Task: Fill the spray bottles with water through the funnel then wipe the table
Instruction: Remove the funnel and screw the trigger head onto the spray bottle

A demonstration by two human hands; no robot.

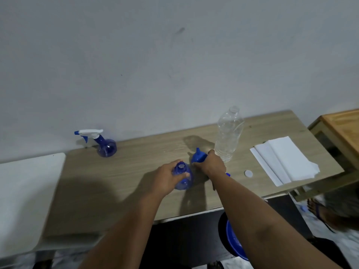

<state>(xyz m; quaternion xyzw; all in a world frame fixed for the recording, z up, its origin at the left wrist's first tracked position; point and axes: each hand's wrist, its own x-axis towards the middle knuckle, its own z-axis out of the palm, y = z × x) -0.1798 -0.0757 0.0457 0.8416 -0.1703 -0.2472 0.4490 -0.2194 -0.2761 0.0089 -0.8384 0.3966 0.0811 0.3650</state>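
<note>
An open blue spray bottle (183,178) without its head stands mid-table, and my left hand (167,178) grips its side. Just right of it my right hand (210,164) holds a blue funnel (198,155), spout pointing up, low over the table. A small blue part (228,174) shows beside my right wrist; what it is cannot be told. A second blue spray bottle (105,145) with its white trigger head stands at the back left. A clear plastic water bottle (228,134), uncapped, stands behind my right hand. Its white cap (248,173) lies on the table.
Folded white paper towels (281,162) lie at the right end of the wooden table (116,181). A white surface (25,200) adjoins on the left, another wooden table (342,125) on the right. A blue basin (235,243) sits below the front edge. A sandalled foot (318,208) shows at right.
</note>
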